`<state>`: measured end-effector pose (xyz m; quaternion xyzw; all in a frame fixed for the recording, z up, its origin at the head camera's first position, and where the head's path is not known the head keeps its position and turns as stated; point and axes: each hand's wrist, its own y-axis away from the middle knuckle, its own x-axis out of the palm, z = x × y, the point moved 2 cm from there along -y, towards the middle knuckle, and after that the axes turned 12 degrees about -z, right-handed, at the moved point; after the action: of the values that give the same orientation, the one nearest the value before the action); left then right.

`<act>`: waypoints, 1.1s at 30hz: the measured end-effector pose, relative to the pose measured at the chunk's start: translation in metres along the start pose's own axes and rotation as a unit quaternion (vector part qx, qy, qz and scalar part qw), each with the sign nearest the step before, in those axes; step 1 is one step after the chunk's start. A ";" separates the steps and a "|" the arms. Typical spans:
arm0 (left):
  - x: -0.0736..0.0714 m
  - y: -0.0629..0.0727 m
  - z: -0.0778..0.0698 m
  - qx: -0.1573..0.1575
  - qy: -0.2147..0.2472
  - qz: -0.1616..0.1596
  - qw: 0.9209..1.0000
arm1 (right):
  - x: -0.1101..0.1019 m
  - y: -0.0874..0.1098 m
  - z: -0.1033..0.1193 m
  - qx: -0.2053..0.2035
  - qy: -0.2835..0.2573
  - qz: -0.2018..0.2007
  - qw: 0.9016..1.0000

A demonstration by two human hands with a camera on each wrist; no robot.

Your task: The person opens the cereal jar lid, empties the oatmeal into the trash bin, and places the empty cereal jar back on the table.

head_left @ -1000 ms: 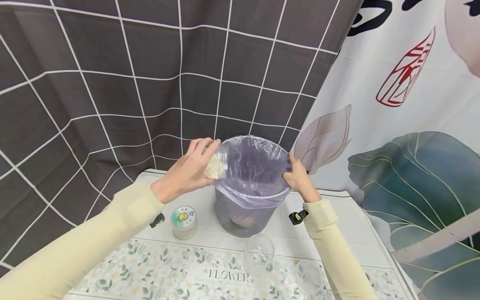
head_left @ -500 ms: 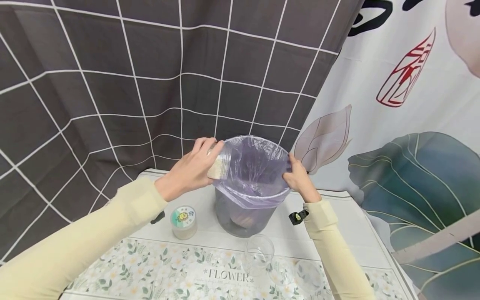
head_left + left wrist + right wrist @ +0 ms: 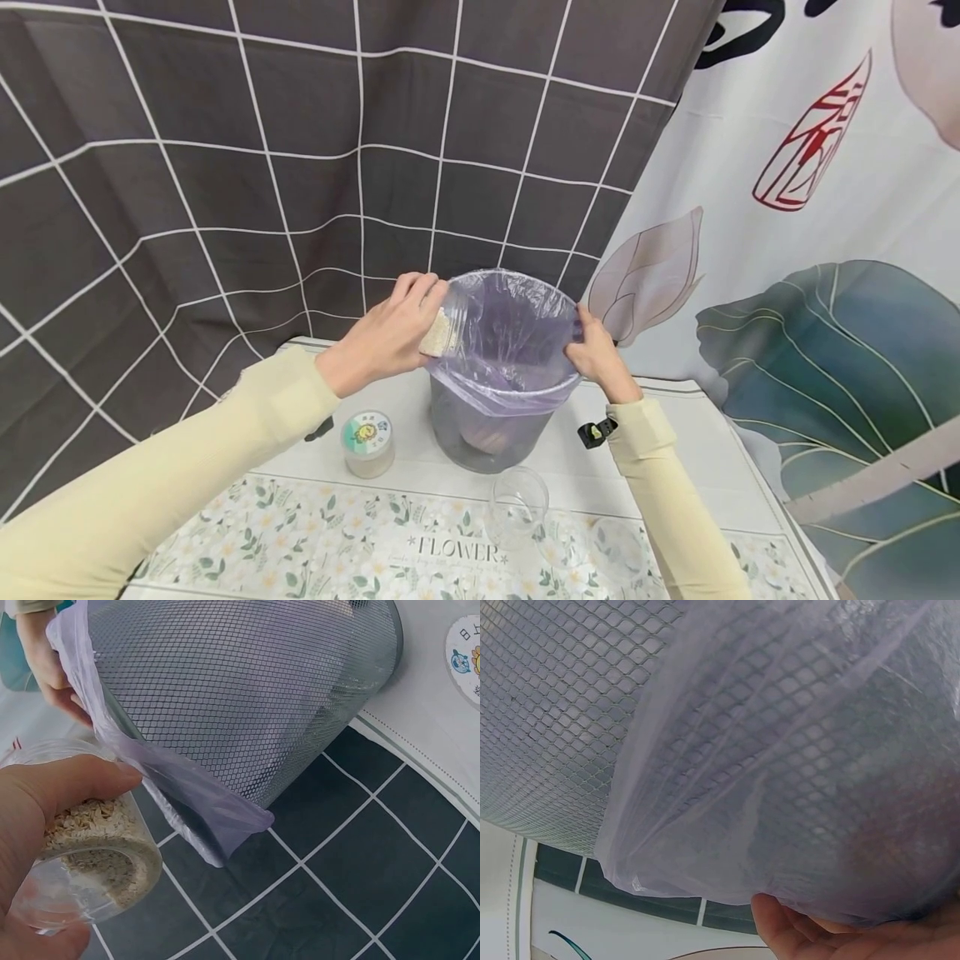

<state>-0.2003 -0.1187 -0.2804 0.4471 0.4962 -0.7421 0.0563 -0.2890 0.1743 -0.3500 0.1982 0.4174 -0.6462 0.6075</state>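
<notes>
My left hand grips a clear jar of pale oat-like flakes, tipped on its side at the left rim of a mesh trash can. In the left wrist view, the thumb and fingers wrap round the jar's base end, and flakes lie along its lower wall. A thin purple bin liner lines the can and folds over its rim. On the opposite side my right hand holds the rim through the liner, thumb on the edge. The can stands upright on the table; its bottom inside is mostly hidden.
A lidded jar with a green and white label stands left of the can. In front lie a clear empty-looking cup and a clear round lid on the floral tablecloth. A dark grid curtain hangs close behind.
My left hand has shifted slightly right, bringing the jar's mouth further over the can's rim. The flakes in the jar have shifted and take up less of it. The right hand stays put.
</notes>
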 end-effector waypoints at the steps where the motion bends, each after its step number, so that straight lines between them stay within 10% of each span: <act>1: 0.000 0.000 0.000 0.000 -0.001 0.000 1.000 | 0.000 0.000 0.000 0.000 0.000 0.000 1.000; 33: 0.002 -0.005 -0.008 0.049 -0.011 0.005 0.999 | 0.000 0.000 -0.001 0.009 -0.008 0.003 1.000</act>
<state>-0.1992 -0.1098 -0.2791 0.4437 0.4564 -0.7700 0.0434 -0.2893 0.1749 -0.3510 0.1992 0.4062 -0.6496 0.6109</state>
